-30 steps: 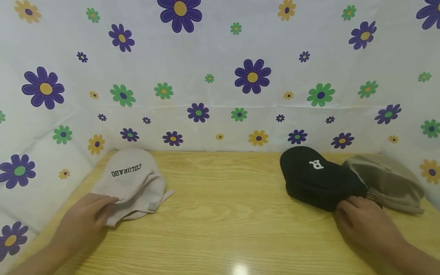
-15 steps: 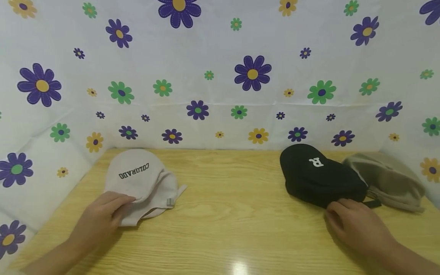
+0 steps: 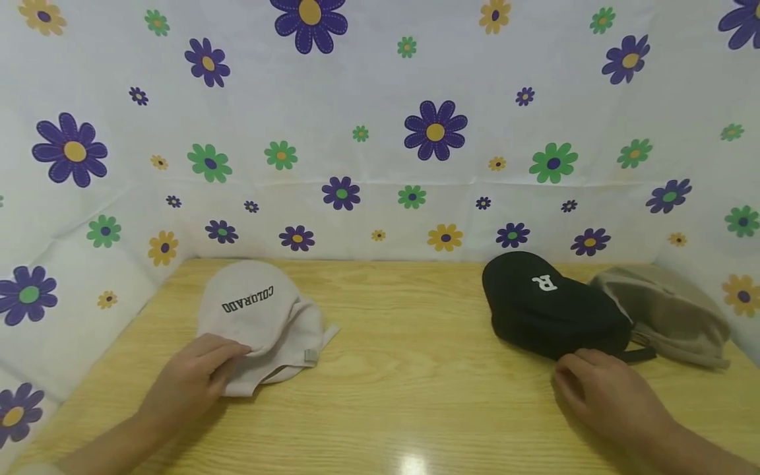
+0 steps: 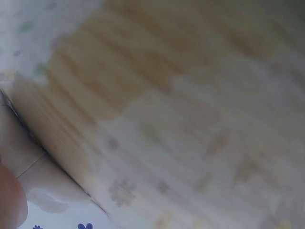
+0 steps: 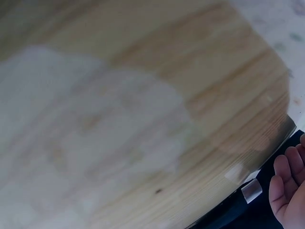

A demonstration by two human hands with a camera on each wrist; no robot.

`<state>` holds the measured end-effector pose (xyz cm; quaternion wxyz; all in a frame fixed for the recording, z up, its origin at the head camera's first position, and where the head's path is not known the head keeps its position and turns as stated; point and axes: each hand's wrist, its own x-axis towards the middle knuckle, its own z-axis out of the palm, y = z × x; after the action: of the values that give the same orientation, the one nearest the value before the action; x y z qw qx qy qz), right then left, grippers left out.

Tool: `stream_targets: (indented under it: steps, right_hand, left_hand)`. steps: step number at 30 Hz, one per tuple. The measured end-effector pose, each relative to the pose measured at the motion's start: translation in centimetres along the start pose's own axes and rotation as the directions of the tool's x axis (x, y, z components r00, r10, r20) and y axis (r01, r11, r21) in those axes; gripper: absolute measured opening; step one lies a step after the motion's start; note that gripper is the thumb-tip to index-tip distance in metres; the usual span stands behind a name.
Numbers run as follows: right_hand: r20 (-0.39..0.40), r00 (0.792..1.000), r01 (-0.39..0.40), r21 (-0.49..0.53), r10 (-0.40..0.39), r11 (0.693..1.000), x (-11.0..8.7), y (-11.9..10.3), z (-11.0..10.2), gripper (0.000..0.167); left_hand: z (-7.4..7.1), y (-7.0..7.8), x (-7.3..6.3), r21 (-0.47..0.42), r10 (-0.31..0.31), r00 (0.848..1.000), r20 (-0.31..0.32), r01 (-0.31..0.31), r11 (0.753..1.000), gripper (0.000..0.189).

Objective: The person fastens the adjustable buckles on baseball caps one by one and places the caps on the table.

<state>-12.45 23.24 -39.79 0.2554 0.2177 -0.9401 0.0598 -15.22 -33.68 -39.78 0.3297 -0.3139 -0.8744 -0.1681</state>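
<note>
A beige cap (image 3: 255, 313) lettered COLORADO lies on the wooden table (image 3: 404, 369) at the left. My left hand (image 3: 198, 376) grips its brim at the near edge, fingers on top. A black cap (image 3: 552, 310) with a white R sits at the right. My right hand (image 3: 600, 389) rests on the table just in front of it, fingers relaxed and holding nothing. In the right wrist view those fingers (image 5: 286, 188) hang beside the black cap's strap and its metal buckle (image 5: 251, 191). The left wrist view is blurred and shows only table (image 4: 119, 71).
A khaki cap (image 3: 671, 313) lies behind the black one at the far right. White cloth with a flower print (image 3: 380, 132) walls in the table at the back and both sides.
My left hand has drawn the beige cap to the right, toward the table's middle. My right hand has slid left and back from the black cap's rear edge.
</note>
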Motion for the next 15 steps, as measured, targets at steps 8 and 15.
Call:
stream_targets:
  steps: [8,15]
  right_hand:
    - [0.042,0.999,-0.016,0.031,0.014,0.999,0.2,-0.7,-0.1,0.017]
    - [-0.007,0.999,0.05,0.038,-0.05,0.998,0.7,-1.6,0.1,0.018]
  left_hand:
    - [0.8,1.1,0.8,0.007,0.015,1.0,-0.007,-0.015,1.0,0.036]
    - [1.4,1.6,1.5,-0.036,0.053,0.999,-0.009,-0.054,0.998,0.012]
